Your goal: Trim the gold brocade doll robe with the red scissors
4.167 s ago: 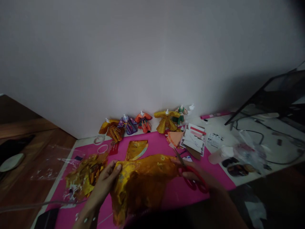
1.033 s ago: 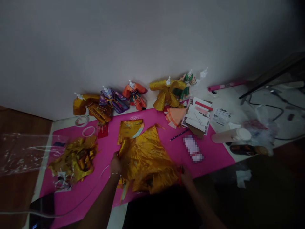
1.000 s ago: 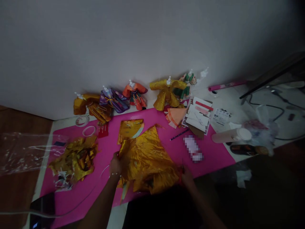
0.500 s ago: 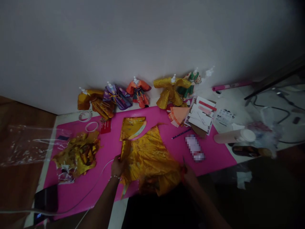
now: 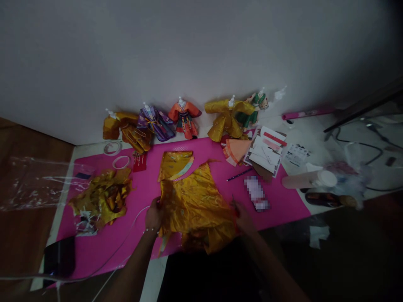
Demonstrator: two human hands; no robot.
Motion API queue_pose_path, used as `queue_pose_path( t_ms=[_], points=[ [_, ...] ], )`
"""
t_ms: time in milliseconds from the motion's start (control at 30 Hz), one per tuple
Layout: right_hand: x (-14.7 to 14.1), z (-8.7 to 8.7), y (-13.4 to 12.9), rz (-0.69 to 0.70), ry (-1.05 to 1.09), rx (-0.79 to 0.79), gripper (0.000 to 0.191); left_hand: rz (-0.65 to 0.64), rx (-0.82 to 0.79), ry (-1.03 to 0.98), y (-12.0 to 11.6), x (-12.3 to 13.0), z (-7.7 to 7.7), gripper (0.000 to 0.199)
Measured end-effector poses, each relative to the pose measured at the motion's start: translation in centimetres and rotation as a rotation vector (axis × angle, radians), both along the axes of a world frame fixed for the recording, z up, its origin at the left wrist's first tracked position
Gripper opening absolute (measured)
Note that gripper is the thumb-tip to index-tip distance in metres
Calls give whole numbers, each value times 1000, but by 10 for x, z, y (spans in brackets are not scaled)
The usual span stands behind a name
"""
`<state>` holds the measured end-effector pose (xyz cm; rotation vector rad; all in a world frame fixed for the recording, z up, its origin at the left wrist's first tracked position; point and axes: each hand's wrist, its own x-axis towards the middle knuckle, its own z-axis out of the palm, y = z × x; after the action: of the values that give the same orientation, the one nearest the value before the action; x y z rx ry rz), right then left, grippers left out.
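Observation:
A large piece of golden-yellow satin fabric (image 5: 197, 201) lies spread on the pink mat (image 5: 145, 184), its lower part bunched at the near edge. The fingers of my left hand (image 5: 153, 216) are closed on the fabric's left edge. At its right side, my right hand (image 5: 244, 218) grips what look like red-handled scissors (image 5: 233, 200), with a dark pointed tip upward; the hand hides most of them. Above the big piece sits a smaller curved yellow piece (image 5: 174, 162) with a pale green edge.
Doll-sized robes on white stands, one orange (image 5: 184, 115), line the wall. A heap of yellow scraps (image 5: 110, 197) lies left, near a dark tablet-like slab (image 5: 59, 258). Rightward are a pencil (image 5: 239, 174), a blurred-out phone (image 5: 256, 193), papers (image 5: 266, 151) and a pale bottle (image 5: 310, 179).
My right hand has moved slightly up and left with the scissors. My left hand has shifted a little, and the yellow fabric now lies flatter at its left edge.

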<state>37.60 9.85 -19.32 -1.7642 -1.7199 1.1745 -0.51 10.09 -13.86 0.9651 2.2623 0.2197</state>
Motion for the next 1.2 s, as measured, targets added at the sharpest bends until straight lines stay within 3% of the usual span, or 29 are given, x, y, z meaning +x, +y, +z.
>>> queue_pose_path(
  t_ms=[233, 400, 533, 767, 967, 1067, 1200],
  points=[
    [-34, -8, 52, 218, -56, 17, 26, 13, 108, 43, 28, -4, 11, 38],
    [-55, -23, 70, 308, -77, -17, 24, 20, 73, 22, 30, -8, 6, 37],
    [-60, -21, 81, 341, -45, 3, 24, 40, 35, -12, 27, -11, 1, 30],
    [-48, 5, 112, 323, 58, 140, 26, 97, 183, -17, 30, -22, 8, 29],
    [-59, 5, 131, 294, 116, 147, 26, 147, 325, 11, 53, -25, 9, 28],
    [-57, 0, 128, 250, 127, 124, 29, 173, 380, 14, 52, -21, 6, 33],
    [-31, -7, 98, 101, 104, 48, 30, 238, 365, -56, 25, 2, -1, 34]
  ],
)
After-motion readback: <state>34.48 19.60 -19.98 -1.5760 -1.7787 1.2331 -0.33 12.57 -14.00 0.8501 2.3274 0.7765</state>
